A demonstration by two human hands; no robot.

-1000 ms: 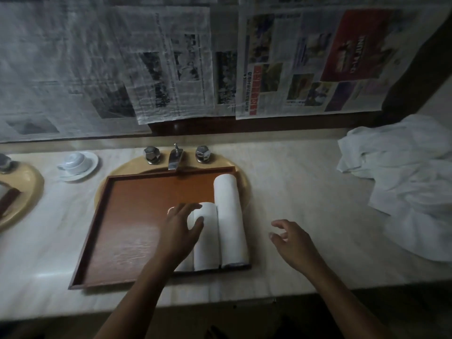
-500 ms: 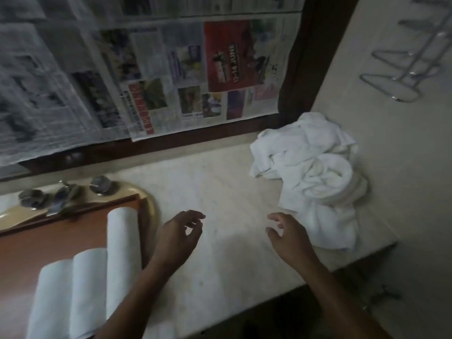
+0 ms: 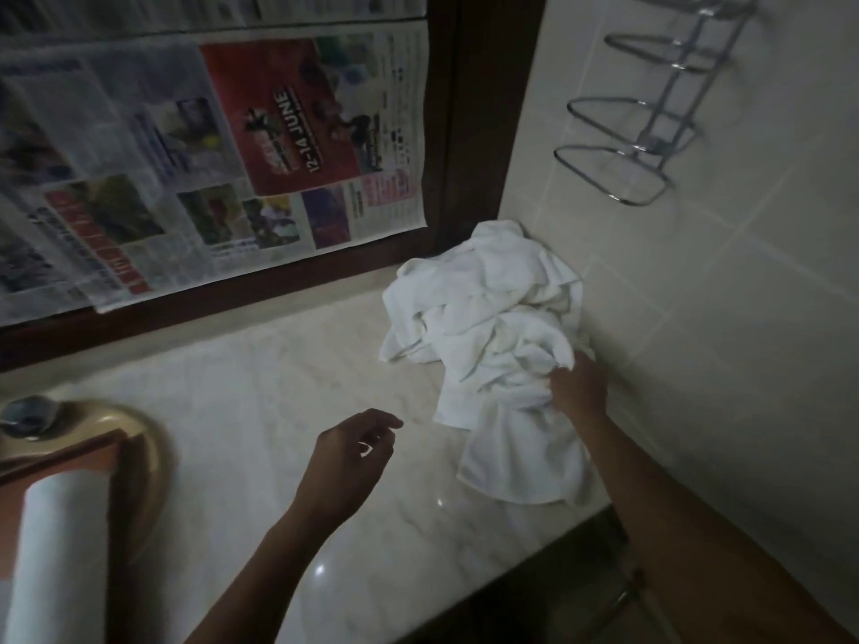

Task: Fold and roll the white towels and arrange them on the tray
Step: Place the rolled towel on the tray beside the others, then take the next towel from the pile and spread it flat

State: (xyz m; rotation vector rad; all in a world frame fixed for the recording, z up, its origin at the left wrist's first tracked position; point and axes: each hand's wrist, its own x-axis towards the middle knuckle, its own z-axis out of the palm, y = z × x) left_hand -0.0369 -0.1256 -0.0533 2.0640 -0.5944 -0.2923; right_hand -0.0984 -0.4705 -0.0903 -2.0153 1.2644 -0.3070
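A: Where the counter point(image 3: 260, 411) meets the tiled wall point(image 3: 720, 318), what sort of cloth is that heap?

B: That's the towel pile point(image 3: 488, 327). It is white terry, soft and crumpled, bunched into the corner, with one flap trailing toward the counter's front edge.

A: And the hands?

B: The right hand point(image 3: 576, 388) is low at the pile's right side, gripping a bunched fold. Its fingertips are buried in the cloth, so only the knuckles and wrist show. The left hand point(image 3: 348, 462) hovers over bare marble to the left of the pile, near the trailing flap but apart from it — fingers loosely curled, holding nothing.

A: Anything rolled?

B: One rolled towel point(image 3: 60, 550), a smooth white cylinder, lies in the tray point(image 3: 65, 453) at the lower left, well apart from both hands. The tray is reddish-brown wood with a raised rim. Most of it, and the roll's near end, are cut off by the picture's edge.

A: What's around it?

B: The tray sits over a yellowish, rounded sink rim point(image 3: 153, 448), with a dull metal tap knob point(image 3: 28, 413) behind it, half cut off. The counter is pale, veined, glossy stone. Newspaper sheets point(image 3: 139, 155) cover a panel inside a dark wooden frame point(image 3: 465, 132). The print is blurred apart from a red advert reading "12-14 JUNE". A chrome wire rack point(image 3: 623, 169) of looped bars hangs on the wall, its top out of view. The light is dim — below the counter I can't make anything out.
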